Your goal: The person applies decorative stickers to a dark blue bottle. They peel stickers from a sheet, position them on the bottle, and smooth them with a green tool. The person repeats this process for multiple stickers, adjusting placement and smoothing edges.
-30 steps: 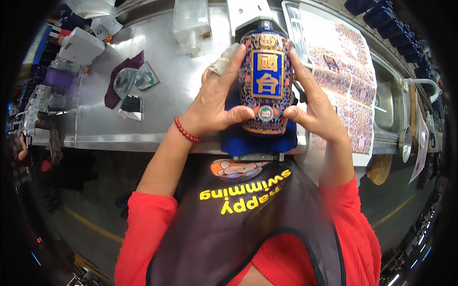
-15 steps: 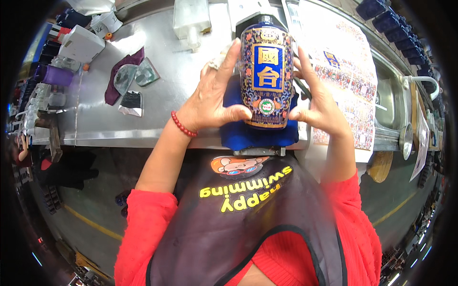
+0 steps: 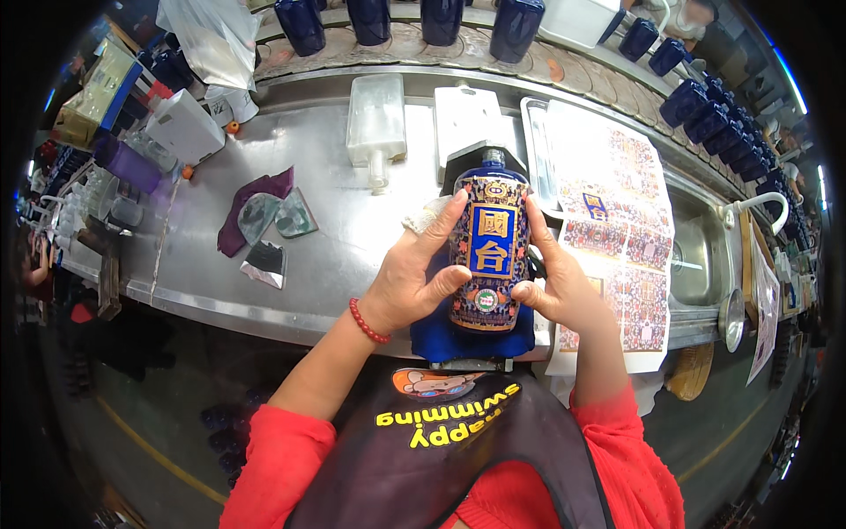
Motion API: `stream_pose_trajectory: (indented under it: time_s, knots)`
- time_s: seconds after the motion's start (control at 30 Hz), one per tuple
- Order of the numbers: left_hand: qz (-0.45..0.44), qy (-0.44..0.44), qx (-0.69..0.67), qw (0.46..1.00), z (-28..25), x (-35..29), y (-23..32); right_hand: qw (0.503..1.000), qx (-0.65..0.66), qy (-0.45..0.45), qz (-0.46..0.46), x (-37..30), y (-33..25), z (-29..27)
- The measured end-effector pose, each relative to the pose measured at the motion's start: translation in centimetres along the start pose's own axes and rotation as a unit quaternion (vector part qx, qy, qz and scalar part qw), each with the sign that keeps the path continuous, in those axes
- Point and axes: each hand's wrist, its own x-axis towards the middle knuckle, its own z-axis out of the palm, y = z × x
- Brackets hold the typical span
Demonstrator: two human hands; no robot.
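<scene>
A dark blue bottle [image 3: 489, 251] with ornate gold and floral decoration stands or leans at the table's front edge, its neck pointing away from me. My left hand [image 3: 414, 273] holds its left side, thumb on the lower front and fingers along the edge. From the other side my right hand [image 3: 560, 282] grips it, thumb near the round emblem and fingers along the right edge. Under and behind the bottle is a blue cloth [image 3: 432, 339] over a dark rest. A whitish crumpled cloth [image 3: 423, 214] lies just beyond my left fingers.
Printed decal sheets [image 3: 617, 238] spread at right, beside a sink [image 3: 701, 260]. A clear glass bottle [image 3: 375, 123] lies farther back. At left are a purple cloth [image 3: 231, 220] and scraper-like pieces [image 3: 295, 216]. Blue bottles [image 3: 441, 22] stand along a conveyor [image 3: 405, 40] behind.
My view has shifted to take in more of the far side, so the bottle and hands sit lower. Both hands still hold the bottle, my right fingers now lying closer along its edge.
</scene>
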Motion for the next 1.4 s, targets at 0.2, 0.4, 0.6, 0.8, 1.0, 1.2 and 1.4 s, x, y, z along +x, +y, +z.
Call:
stream_pose_trajectory:
  time_s: [0.2, 0.4, 0.6, 0.8, 1.0, 1.2, 1.4]
  knots:
    - [-0.005, 0.006, 0.026, 1.0, 0.5, -0.2, 0.4, 1.0, -0.002, -0.002, 0.01, 0.2, -0.2, -0.2]
    - [-0.002, 0.003, 0.036, 0.999, 0.4, 0.0, 0.4, 1.0, -0.01, -0.004, 0.001, 0.3, -0.4, -0.3]
    - [-0.004, 0.006, 0.022, 1.0, 0.4, -0.4, 0.0, 1.0, 0.024, -0.005, 0.011, 0.1, -0.5, -0.6]
    - [0.0, -0.016, 0.012, 1.0, 0.3, -0.1, -0.5, 0.999, -0.03, -0.005, -0.033, 0.2, -0.8, -0.7]
    - [-0.01, -0.033, 0.025, 0.999, 0.2, -0.9, -1.3, 0.996, -0.068, -0.012, -0.047, 0.2, -0.3, -0.5]
    - [0.015, -0.05, 0.006, 0.999, 0.3, -0.8, -2.3, 0.998, -0.047, -0.01, -0.031, -0.1, 0.2, -0.2]
    - [0.02, -0.064, 0.022, 0.998, 0.1, -0.8, -2.2, 0.995, -0.062, 0.007, -0.075, 0.0, 0.2, -0.1]
